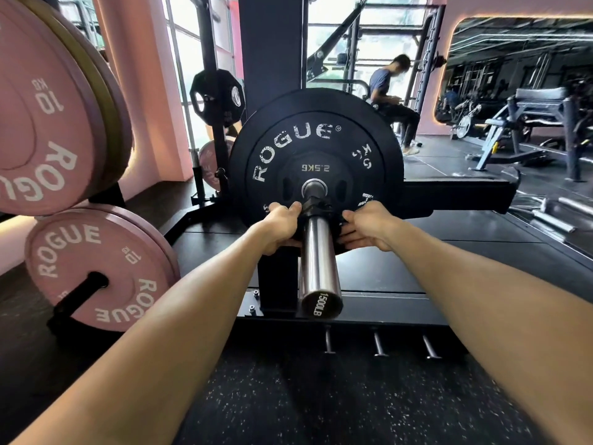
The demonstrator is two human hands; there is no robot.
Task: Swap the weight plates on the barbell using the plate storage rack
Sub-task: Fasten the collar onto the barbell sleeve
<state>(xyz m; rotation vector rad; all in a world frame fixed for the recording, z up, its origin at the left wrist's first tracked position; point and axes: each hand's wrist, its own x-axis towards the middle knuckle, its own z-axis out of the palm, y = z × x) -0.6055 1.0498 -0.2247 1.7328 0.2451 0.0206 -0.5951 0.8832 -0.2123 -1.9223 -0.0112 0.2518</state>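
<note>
Both forearms reach from the near edge to the barbell sleeve (319, 261). Left hand (281, 227) curls its fingers (293, 207) over the small 2.5 kg plate (313, 170), thumb by the black collar (316, 209); right hand (364, 227) grips the plate's other edge with fingers tucked behind. Behind it sits the black Rogue bumper plate (316, 136). Pink 10 kg plates (96, 268) wait on the storage rack (77, 295) at near left. This looks like the unloading step; next, the collar probably has to come off before the plate slides toward the sleeve's end.
</note>
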